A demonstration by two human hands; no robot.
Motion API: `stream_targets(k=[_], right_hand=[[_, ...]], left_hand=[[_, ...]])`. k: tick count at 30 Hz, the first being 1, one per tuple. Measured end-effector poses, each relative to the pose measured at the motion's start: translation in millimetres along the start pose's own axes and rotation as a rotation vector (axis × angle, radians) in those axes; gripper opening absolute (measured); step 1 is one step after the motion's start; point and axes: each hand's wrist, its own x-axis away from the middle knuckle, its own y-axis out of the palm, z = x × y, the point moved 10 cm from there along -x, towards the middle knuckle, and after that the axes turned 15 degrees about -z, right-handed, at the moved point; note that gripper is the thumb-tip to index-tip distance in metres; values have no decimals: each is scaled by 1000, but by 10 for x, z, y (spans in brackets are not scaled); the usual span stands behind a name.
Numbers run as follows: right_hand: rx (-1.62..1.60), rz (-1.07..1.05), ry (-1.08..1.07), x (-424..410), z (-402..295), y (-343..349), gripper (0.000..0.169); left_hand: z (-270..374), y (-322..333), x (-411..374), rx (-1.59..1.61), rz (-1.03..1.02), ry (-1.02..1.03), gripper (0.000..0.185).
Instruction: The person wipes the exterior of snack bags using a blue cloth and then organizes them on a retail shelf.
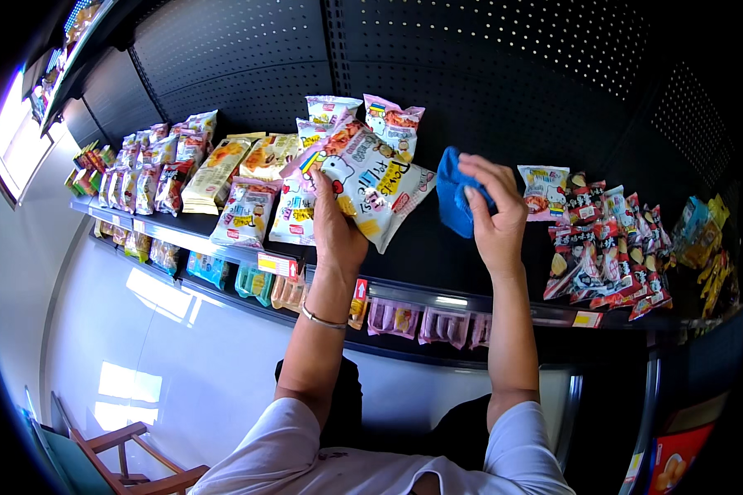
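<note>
My left hand [337, 232] grips a white and pink snack bag [368, 176] with a cartoon cat on it, held up above the shelf. In my right hand [495, 216] is a blue cloth [455, 192], pinched between thumb and fingers just right of that bag. Matching snack bags [244, 213] stand on the black shelf [408, 263] to the left and behind the held one. Another such bag [542, 190] leans beyond my right hand.
Red and black snack bags [607, 260] pile up at the right. Yellow bags [217, 170] and small packets [148, 179] fill the left. Price tags [275, 265] line the front edge. A lower shelf holds purple packs [391, 317]. A wooden chair [121, 439] stands lower left.
</note>
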Motion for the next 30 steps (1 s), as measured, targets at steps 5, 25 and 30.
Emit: stream_targets(k=[5,25,30], right_hand=[[-77,44,-27,-57,-283,135,31],[-283,-253,344,98,354,382,26],[-175,-408,478,164,475,354,25]], left_hand=[[-326,154,87,-182,-137,-141,52],[-297,276,108,-262,-267,-185,44],[-137,99,32,-217,-115,-101,37]])
